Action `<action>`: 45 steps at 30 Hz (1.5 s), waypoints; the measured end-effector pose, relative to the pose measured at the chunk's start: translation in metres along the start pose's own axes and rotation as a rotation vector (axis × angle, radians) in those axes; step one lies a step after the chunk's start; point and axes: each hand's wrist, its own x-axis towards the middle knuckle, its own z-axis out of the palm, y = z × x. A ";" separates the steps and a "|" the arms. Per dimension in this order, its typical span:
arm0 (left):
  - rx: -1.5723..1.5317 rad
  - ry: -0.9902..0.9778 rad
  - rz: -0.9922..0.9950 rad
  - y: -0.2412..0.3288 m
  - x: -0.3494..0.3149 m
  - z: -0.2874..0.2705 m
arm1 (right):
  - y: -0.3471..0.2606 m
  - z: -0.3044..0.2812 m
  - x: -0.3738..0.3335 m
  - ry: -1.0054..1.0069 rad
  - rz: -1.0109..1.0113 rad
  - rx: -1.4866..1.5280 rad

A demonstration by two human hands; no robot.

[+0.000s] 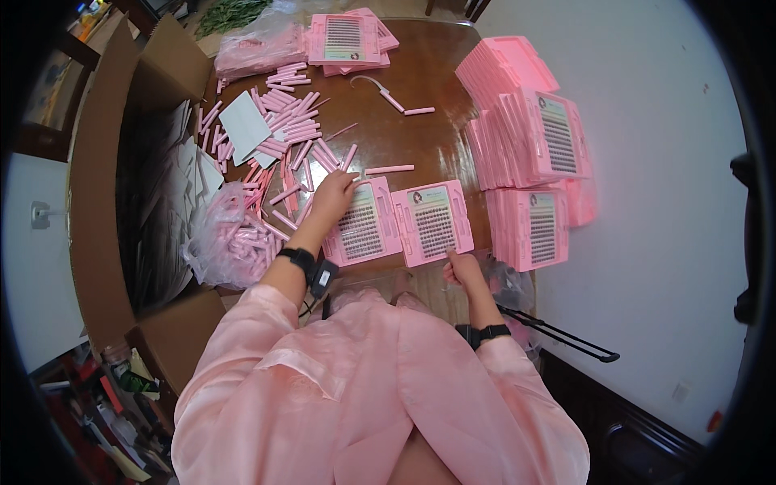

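Note:
Two pink false-eyelash trays lie side by side at the table's near edge, each with rows of dark lash clusters. My left hand reaches over the upper left corner of the left eyelash tray. Its fingers are pinched together, and whatever they hold is hidden. At the lower right corner of the right eyelash tray, my right hand is closed, its thumb on the tray's edge. A slim pink tube lies just beyond the trays.
Loose pink tubes and a white card cover the table's left side. Beside them are a plastic bag of tubes and a cardboard box. Stacked trays stand at right; more trays lie at the back.

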 end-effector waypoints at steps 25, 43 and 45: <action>0.123 0.203 -0.680 0.030 -0.139 0.015 | -0.290 0.034 0.175 0.319 -0.838 -0.771; 0.396 0.231 -0.658 -0.009 -0.075 -0.026 | -0.079 0.008 0.029 -0.153 -0.553 0.195; 0.289 0.197 -0.610 -0.002 -0.079 -0.019 | -0.060 0.032 0.031 0.034 -0.576 -0.068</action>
